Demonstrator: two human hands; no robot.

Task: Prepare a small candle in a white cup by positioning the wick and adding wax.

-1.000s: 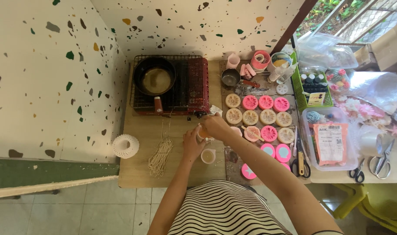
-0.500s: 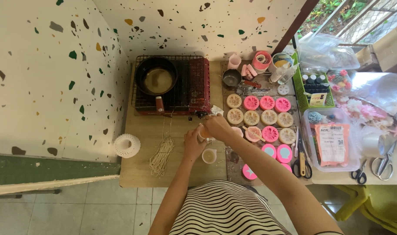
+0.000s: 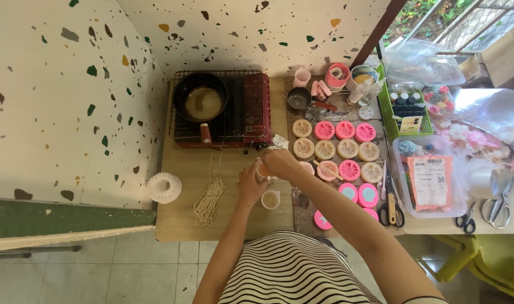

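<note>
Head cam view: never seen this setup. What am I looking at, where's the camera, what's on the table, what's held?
There is no machine here: a person in a striped top works with two bare hands. The single camera sits on the person's head and looks straight down.

The left hand and right hand meet around a small cup with orange contents; both appear to grip it, though the fingers hide most of it. Just below stands a second small cup.

On the wooden table are a red portable stove carrying a black pan, a bundle of pale wicks, a white lattice holder, and rows of round pink and cream moulds. Scissors and a clear plastic box lie to the right.
</note>
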